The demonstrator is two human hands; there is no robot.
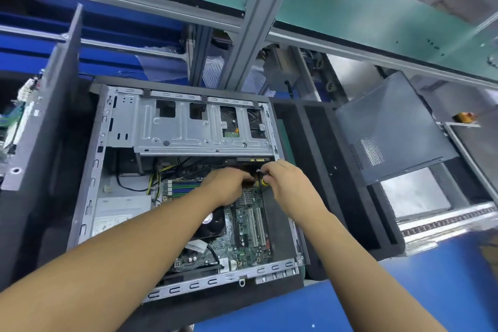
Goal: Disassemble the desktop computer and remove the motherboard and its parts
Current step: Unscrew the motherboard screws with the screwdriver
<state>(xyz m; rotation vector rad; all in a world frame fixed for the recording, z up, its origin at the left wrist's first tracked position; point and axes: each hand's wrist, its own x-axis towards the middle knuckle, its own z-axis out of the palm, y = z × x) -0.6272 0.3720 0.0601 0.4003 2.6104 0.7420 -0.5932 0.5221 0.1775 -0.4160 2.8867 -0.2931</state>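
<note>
1. Desktop computer (pixel 90 186) lies open on its side on a black foam mat (pixel 323 170), on a blue table (pixel 404 291).
2. Its motherboard (pixel 250 240) sits inside the case toward 5 o'clock, and a metal drive cage (pixel 188 129) spans the 12 o'clock side.
3. Left hand (pixel 229 186) is at the board's 12 o'clock edge with its fingers curled downward. I cannot tell whether it grasps anything.
4. Right hand (pixel 285 183), just beside it at 3 o'clock, pinches a small black-and-yellow object (pixel 262 182).
5. A grey perforated panel (pixel 390 127) rests at 2 o'clock of the case.
</note>
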